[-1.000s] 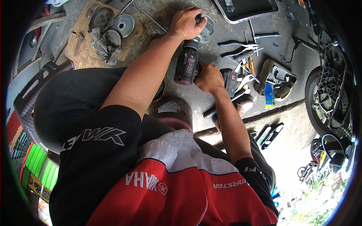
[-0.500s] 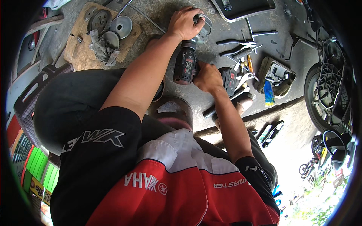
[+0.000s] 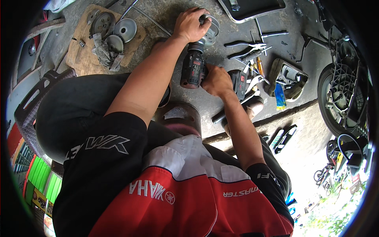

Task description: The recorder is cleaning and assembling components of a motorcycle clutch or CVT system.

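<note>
My right hand (image 3: 218, 81) is closed around the handle of a black cordless impact wrench (image 3: 192, 70). The battery end (image 3: 238, 83) sticks out past my fist. The wrench's nose meets a round, silvery metal pulley part (image 3: 213, 28). My left hand (image 3: 190, 26) grips that part by its rim, the thumb pressed against it. How the nose fits into the part is hidden. Pliers (image 3: 242, 48) lie on the floor to the right of the part.
At the left, a wooden board (image 3: 81, 55) bears pulley discs (image 3: 125, 30) and a grey rag (image 3: 103, 53). A black tray (image 3: 252, 16) stands at the far side. Right of my hands are screwdrivers (image 3: 260, 66), a parts container (image 3: 302, 84) and a motorcycle wheel (image 3: 328, 102).
The whole view has shifted very slightly. Both hands, the impact wrench and the pulley part keep the same hold and position relative to one another.
</note>
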A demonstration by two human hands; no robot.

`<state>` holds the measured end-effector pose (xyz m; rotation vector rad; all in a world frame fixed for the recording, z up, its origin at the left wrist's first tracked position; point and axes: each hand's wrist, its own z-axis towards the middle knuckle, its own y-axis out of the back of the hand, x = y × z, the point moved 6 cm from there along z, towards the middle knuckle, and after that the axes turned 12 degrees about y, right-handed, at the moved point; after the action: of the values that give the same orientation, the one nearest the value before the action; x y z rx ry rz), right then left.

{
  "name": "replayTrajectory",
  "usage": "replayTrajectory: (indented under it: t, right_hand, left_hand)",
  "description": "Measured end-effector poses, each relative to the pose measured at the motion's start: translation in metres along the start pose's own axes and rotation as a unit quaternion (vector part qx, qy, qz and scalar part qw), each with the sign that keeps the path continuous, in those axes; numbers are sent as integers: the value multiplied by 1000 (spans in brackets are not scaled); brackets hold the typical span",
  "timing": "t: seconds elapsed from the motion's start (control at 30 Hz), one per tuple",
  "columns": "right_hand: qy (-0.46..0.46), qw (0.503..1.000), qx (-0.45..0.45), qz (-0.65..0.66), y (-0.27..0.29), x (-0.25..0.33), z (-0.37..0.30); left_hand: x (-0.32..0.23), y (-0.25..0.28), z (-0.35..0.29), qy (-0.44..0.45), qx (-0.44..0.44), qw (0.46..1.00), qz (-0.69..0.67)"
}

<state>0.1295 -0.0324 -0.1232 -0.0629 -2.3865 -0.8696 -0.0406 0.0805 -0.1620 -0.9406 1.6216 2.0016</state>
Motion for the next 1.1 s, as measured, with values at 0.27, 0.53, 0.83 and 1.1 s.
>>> replayTrajectory:
  t: [0.27,0.53,0.83,1.1]
  right_hand:
    - [11,999,-34,22,-4,-4,3]
    - [-4,1000,-15,10,1,0,0]
    - [-18,999,37,3,-1,-1,1]
    - [-15,999,37,8,-3,-4,3]
  left_hand:
    - [0,2,0,6,-2,1000,-7]
    - [-2,1,0,15,15,1000,6]
    - [5,-1,1,13,5,1000,-13]
    - [3,-5,-3,2,11,1000,-9]
